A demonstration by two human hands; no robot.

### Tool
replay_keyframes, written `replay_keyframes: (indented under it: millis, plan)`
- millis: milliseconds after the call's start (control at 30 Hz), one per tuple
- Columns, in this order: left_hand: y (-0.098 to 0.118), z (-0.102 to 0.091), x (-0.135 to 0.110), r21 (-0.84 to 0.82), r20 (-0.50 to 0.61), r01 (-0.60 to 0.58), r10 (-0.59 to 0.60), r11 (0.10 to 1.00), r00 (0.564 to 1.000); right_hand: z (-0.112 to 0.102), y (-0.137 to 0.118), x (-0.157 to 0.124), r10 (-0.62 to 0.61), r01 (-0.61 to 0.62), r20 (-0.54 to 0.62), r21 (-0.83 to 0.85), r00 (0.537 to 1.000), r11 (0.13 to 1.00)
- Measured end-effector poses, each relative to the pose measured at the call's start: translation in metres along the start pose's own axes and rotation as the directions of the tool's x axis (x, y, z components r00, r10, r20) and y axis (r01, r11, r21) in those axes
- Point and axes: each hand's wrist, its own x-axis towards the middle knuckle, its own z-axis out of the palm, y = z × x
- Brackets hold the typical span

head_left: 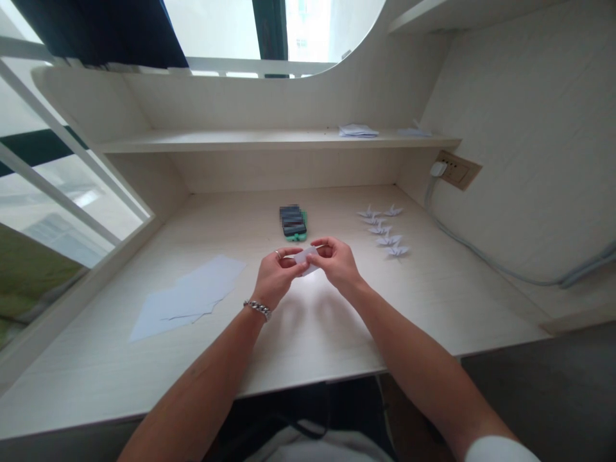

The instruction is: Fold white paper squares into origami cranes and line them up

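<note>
Both your hands meet over the middle of the desk (pixel 433 295), with one small folded white paper (pixel 308 261) pinched between them. Your left hand (pixel 275 274) grips the paper's left end, thumb and fingers closed on it. Your right hand (pixel 337 260) clamps the right end the same way, fingers curled in. The paper is held just above the desk, not lying on it.

A ring (pixel 278 254) sits on a left finger and a bracelet (pixel 258 310) on that wrist. Just beyond your hands a phone (pixel 293 223) lies flat. Right of it, a loose row of white cranes (pixel 384 230) stands on the desk. To the near left, several sheets (pixel 192 295) overlap.

On the far shelf (pixel 240 139) rests a stack (pixel 359 131) of paper. A socket (pixel 456 169) on the right wall has a plug in it, and its cable (pixel 481 253) runs along the right edge.
</note>
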Motion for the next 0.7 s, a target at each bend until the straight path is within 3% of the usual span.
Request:
replay_keyframes:
  millis: [167, 533, 700]
  plan:
    - [-0.0007, 0.0027, 0.0003, 0.013, 0.007, 0.073, -0.073, 0.997, 0.997, -0.0006, -0.0035, 0.001, -0.013, 0.012, -0.121, -0.007, 0.993, 1.0]
    - [-0.0052, -0.0017, 0.0014, -0.031, 0.061, 0.11, -0.108, 0.993, 0.992, -0.0047, -0.005, 0.0042, 0.003, 0.008, -0.179, 0.062, 0.984, 0.998]
    - [-0.0039, -0.0007, 0.0006, 0.044, 0.069, 0.155, -0.157, 0.987, 0.985, -0.0068, -0.0058, 0.0062, -0.007, 0.029, -0.209, 0.1, 0.978, 0.995]
